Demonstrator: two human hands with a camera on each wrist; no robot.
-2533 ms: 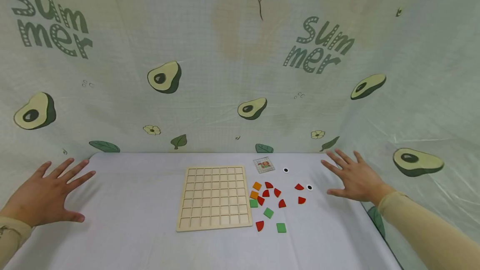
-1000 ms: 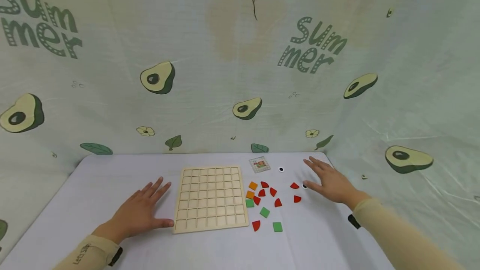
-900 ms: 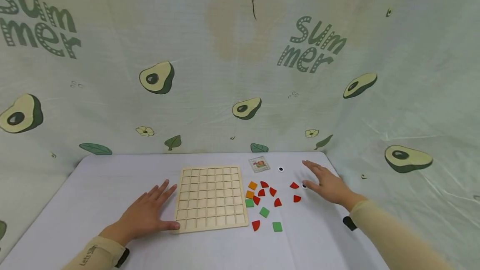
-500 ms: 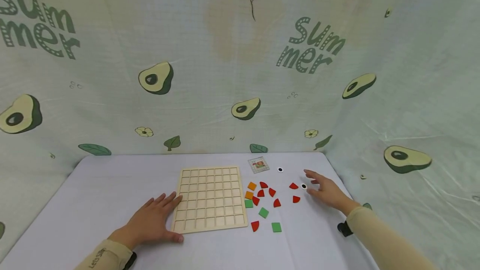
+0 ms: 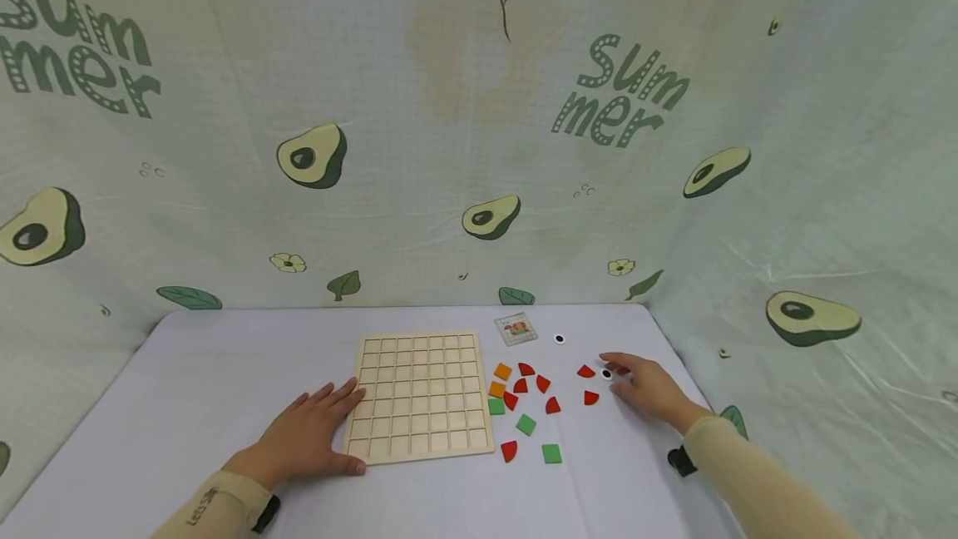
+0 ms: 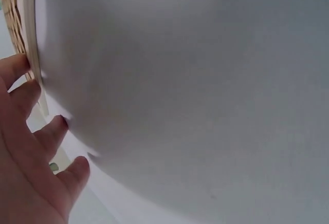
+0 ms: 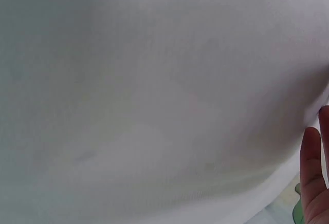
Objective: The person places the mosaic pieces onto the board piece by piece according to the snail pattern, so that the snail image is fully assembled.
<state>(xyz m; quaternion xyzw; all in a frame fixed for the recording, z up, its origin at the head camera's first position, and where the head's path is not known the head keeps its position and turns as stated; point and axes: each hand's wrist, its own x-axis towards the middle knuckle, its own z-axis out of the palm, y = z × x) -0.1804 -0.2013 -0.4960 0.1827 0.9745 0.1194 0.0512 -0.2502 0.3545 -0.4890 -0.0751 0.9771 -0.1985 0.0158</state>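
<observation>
My left hand (image 5: 308, 437) lies spread at the left edge of a wooden grid board (image 5: 419, 406), fingertips right at its rim and thumb near the lower left corner. In the left wrist view, the fingers (image 6: 31, 98) are apart along the board's side. My right hand (image 5: 649, 389) is low over the table, thumb and fingers around a small white disc with a black dot (image 5: 607, 374), which shows between them. Only some of that hand's fingers (image 7: 311, 157) appear at the edge of the right wrist view.
Red quarter-circle pieces (image 5: 552, 405), green squares (image 5: 526, 425) and orange squares (image 5: 503, 371) lie scattered right of the board. Behind them are a small picture card (image 5: 516, 328) and a second black-dotted white disc (image 5: 560, 339). A printed cloth (image 5: 404, 231) hangs behind the white table (image 5: 419, 506).
My left hand has come in from the far left to the board's edge. My right hand has moved left and lowered to the white disc, its fingers bending in.
</observation>
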